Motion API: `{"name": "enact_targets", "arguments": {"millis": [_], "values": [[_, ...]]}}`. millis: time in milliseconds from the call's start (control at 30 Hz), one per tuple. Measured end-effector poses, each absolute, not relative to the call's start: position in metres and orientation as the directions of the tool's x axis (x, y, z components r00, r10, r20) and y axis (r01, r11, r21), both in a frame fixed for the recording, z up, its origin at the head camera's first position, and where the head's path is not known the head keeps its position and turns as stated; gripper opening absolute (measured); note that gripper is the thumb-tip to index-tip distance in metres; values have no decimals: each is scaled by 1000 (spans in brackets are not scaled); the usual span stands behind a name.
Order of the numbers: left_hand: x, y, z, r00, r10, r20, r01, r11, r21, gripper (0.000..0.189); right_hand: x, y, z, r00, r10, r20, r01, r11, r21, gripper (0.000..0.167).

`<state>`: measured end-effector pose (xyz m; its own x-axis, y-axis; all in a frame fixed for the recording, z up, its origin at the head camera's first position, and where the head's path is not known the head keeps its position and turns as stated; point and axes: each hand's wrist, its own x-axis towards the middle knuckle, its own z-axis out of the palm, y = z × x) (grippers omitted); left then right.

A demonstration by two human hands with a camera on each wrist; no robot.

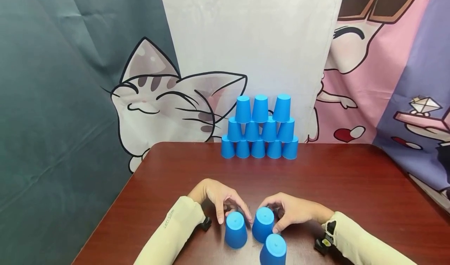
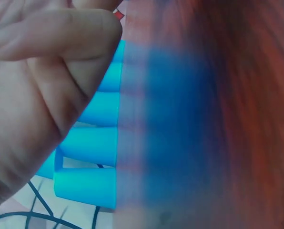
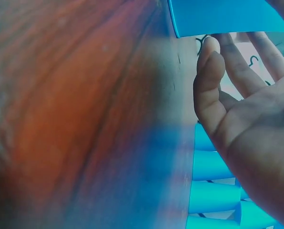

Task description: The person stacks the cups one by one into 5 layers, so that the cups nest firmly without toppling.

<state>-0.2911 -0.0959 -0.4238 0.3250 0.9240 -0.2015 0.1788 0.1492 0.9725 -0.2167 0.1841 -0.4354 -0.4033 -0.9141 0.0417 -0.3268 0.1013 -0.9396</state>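
Note:
Three upside-down blue cups stand near the front of the table: a left cup (image 1: 236,233), a middle cup (image 1: 263,228) and a front cup (image 1: 273,251). My left hand (image 1: 223,196) arches over the far side of the left cup, thumb to its left and fingers spread to its right. My right hand (image 1: 290,208) holds the middle cup, its thumb at the near right side and its fingers curving behind. In the right wrist view, those fingers (image 3: 244,71) pass behind a blue cup (image 3: 228,16). Only the palm and bent fingers (image 2: 61,33) show in the left wrist view.
At the back of the brown table (image 1: 183,167) rises a stack of blue cups (image 1: 258,130) in three tiers, narrowing upward. Behind it hangs a printed cloth (image 1: 253,34) with a cartoon cat. The front cup stands close to the right thumb.

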Motion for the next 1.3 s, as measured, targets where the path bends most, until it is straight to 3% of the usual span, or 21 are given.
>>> {"name": "enact_targets", "arguments": {"millis": [333, 533, 700, 1000, 1133, 1300], "values": [[-289, -93, -419, 315, 921, -230, 184, 178, 967, 76, -221, 192, -434, -441, -897, 36, -333, 126, -934, 45], [-290, -99, -421, 219, 954, -205, 167, 170, 971, 68, -225, 199, -432, -458, -886, 71, -339, 100, -935, 44], [-293, -103, -424, 67, 985, -159, 197, 143, 970, 77, -229, 206, -427, -492, -866, 87, -357, 110, -928, 44], [-292, -108, -412, -232, 959, -162, 313, 231, 921, 49, -239, 214, -415, -584, -807, 92, -372, 165, -913, 46], [-292, -107, -409, -310, 939, -152, 345, 260, 902, 49, -241, 218, -414, -638, -761, 117, -403, 201, -893, 46], [-292, -107, -411, -356, 924, -139, 387, 282, 878, 58, -245, 218, -412, -689, -707, 158, -444, 239, -863, 44]]}}
